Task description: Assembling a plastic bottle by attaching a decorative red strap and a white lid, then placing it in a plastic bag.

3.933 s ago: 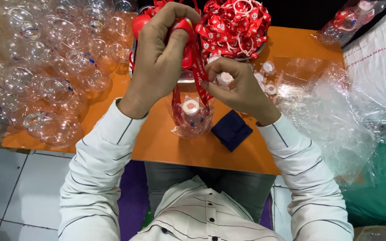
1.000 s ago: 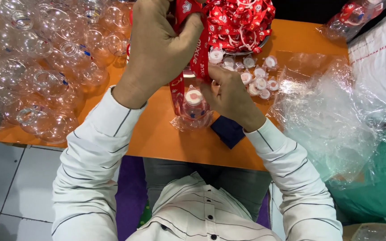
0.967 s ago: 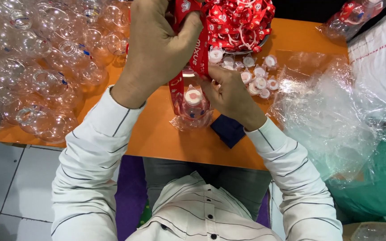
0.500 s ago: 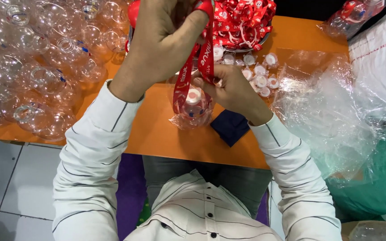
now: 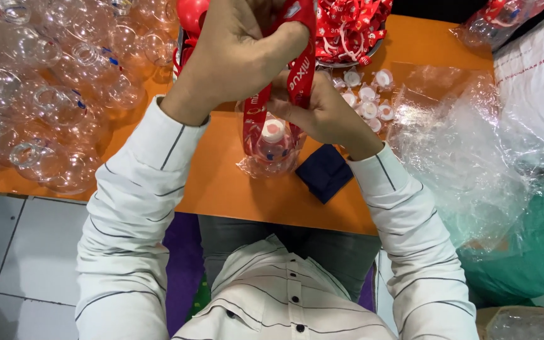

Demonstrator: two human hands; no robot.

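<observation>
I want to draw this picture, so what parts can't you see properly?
All in the head view:
- Left hand: fingertips cut off by the top edge.
- Right hand: fingers partly hidden behind the red strap and left hand.
- Clear bottle: its top is covered by the hands and strap.
- Pile of red straps: cut off by the top edge.
- Dark blue cloth: partly under the right wrist.

We saw bright, even light from overhead, with white glare on the clear plastic sheeting (image 5: pixel 467 138) and soft shadows on the orange tabletop (image 5: pixel 221 182). Edges bowed slightly; the raised hands blurred a little.
</observation>
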